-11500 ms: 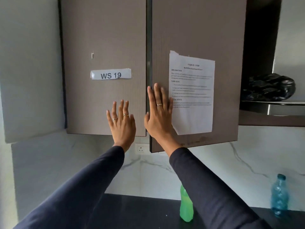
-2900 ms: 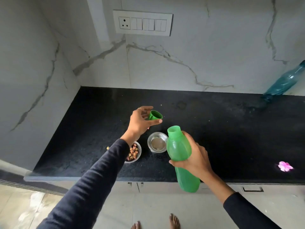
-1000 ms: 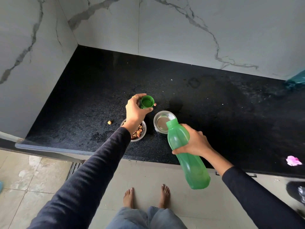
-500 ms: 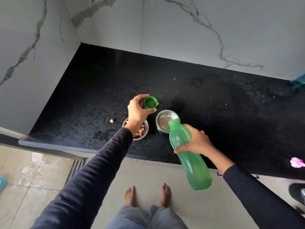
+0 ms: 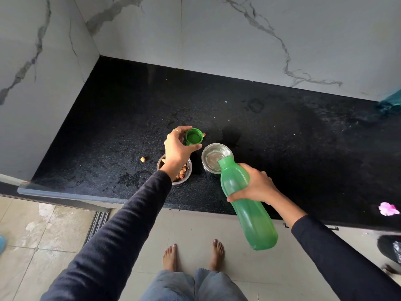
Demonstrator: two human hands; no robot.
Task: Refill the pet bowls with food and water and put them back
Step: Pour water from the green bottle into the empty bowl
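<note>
- Two steel bowls sit side by side on the black counter (image 5: 282,148), near its front edge, and I see them from above.
- My left bowl, the food bowl (image 5: 187,170), holds brown kibble; my left forearm crosses over it and hides most of the inside.
- My right one, the water bowl (image 5: 213,154), shows a shiny bottom; I cannot tell how much water is in it.
- My right hand (image 5: 256,187) is wrapped around the middle of the green bottle (image 5: 249,209), fingers curled round its body, thumb on the near side.
- I hold that bottle tilted, its open mouth over the near rim of the water bowl and its base out past the counter edge, above the floor.
- Liquid sits in the lower part of the bottle.
- My left hand (image 5: 178,148) pinches the green cap (image 5: 193,137) between thumb and fingers, open side up, just behind the two bowls.
- One loose piece of kibble (image 5: 143,159) lies on the counter left of the food bowl, and another peeks out beside the cap.
- Far to the right, a pink flower (image 5: 388,208) rests near the counter's front edge, well apart from the bowls, and a blue bottle (image 5: 391,101) shows at the wall.
</note>
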